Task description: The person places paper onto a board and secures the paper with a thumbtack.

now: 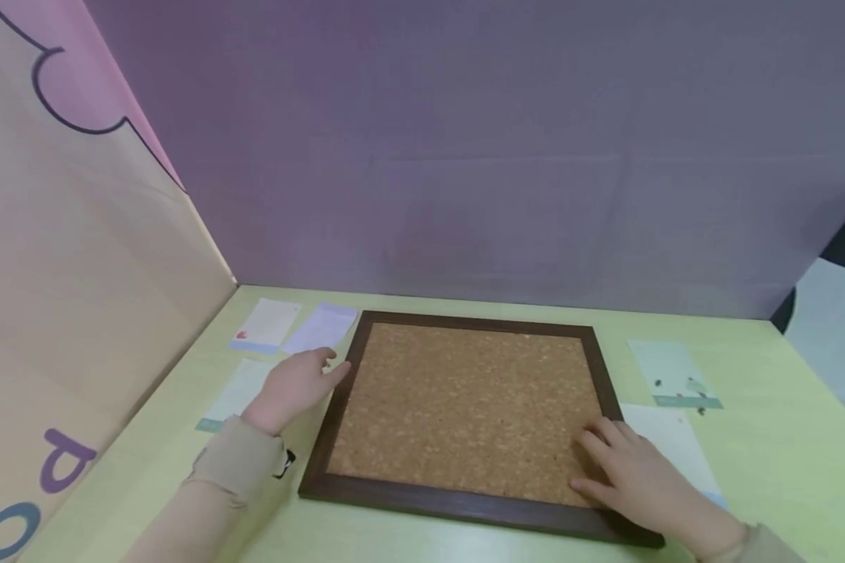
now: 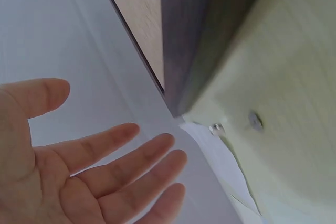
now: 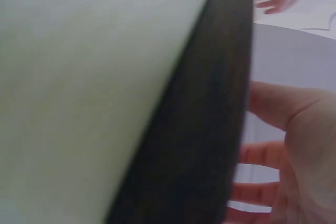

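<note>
A cork board with a dark brown wooden frame lies flat on the table between both hands. My left hand is beside the frame's left side, thumb towards it, fingers spread and holding nothing. In the left wrist view, that hand appears with loosely straight fingers near the frame. Over the board's lower right part is my right hand, fingers relaxed. The right wrist view has this hand partly behind the dark frame; whether it touches the frame I cannot tell.
Left of the board lie a white card, a lilac sheet and a green-striped card. On the right are a pale green card with several small bits and a white card. A small shiny round piece sits on the table.
</note>
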Tool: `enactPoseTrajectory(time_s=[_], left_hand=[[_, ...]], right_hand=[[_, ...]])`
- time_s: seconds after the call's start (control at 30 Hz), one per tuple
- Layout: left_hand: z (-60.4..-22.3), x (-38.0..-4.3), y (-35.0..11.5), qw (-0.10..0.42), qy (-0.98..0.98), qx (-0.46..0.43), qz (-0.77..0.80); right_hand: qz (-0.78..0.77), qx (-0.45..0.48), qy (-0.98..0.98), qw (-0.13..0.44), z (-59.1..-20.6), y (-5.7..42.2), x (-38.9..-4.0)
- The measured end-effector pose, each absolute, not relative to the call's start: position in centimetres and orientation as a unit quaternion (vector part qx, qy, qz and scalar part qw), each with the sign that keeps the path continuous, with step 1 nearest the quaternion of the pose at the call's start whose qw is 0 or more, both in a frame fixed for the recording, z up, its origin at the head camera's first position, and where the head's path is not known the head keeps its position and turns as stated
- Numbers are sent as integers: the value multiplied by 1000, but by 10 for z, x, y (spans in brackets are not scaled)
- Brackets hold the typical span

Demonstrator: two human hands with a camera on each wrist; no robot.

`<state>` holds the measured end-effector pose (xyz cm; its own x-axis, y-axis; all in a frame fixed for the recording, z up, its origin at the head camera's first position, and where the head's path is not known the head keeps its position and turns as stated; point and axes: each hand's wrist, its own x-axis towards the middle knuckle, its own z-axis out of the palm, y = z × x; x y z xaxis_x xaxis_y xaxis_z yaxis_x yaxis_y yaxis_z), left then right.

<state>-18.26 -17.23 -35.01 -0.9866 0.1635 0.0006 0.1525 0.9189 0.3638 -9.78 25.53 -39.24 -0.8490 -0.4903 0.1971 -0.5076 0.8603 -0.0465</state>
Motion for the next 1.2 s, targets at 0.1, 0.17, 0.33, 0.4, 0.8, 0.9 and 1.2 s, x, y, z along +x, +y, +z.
enactPoseTrajectory(time_s=[0.1,0.17,0.33,0.4,0.8,0.9,1.2], left_hand=[[-349,-192,-178,24,978,76,191],[-349,-198,-182,22,978,75,194],[-347,-210,-186,7,976,67,207],[-347,-213,-187,1,976,60,209],[-360,-238,-195,39,971,17,236],[-360,-243,-197,53,968,0,246],[-361,-250,-196,66,970,-18,235]], right_hand=[[48,266,-958,97,-391,254,-99],[51,263,-959,95,-391,254,-98],[63,253,-962,85,-394,255,-97],[66,250,-962,83,-395,256,-97],[78,264,-957,89,-395,259,-99],[78,263,-958,83,-395,260,-100],[87,257,-959,83,-396,260,-100]])
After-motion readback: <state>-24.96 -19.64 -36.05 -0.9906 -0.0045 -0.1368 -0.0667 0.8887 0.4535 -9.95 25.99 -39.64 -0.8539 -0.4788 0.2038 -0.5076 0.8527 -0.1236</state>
